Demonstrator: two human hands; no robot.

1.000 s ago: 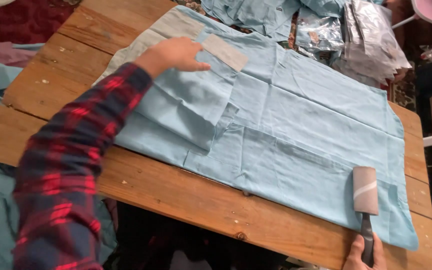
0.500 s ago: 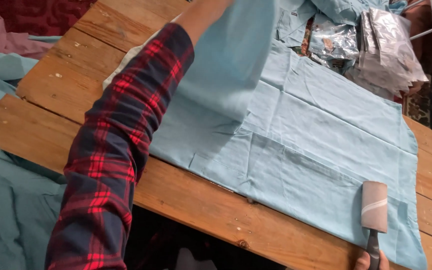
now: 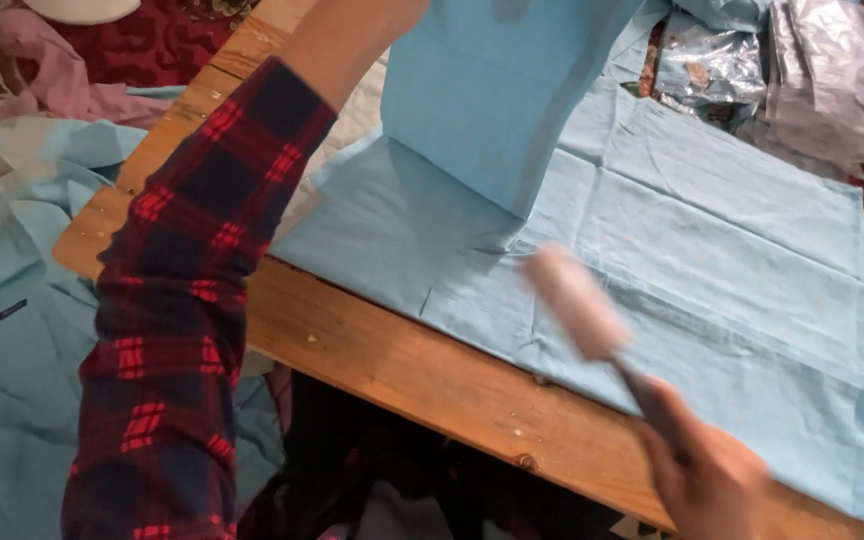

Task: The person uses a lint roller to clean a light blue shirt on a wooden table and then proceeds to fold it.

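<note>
The right hand point(image 3: 702, 470) is clamped on the lint roller point(image 3: 577, 300), which angles up-left over the blue garment point(image 3: 712, 250).

Worn wooden plank surface point(image 3: 372, 360), light blue garment point(image 3: 712, 250) spread flat across it, one flap lifted toward 12 o'clock, silvery plastic bags point(image 3: 812, 70) piled at 1 o'clock

Light blue garment point(image 3: 712, 250): thin woven cloth, matt, creased w/ fold lines. Table point(image 3: 372, 350): bare wood planks, satin sheen, knots, pale specks. Lint roller point(image 3: 577, 300): pale papery sheet roll, dark plastic-looking handle, blurred. Sleeve point(image 3: 182, 300): soft plaid flannel cloth. Bags point(image 3: 812, 70) at back: glossy, crinkly clear plastic.
</note>
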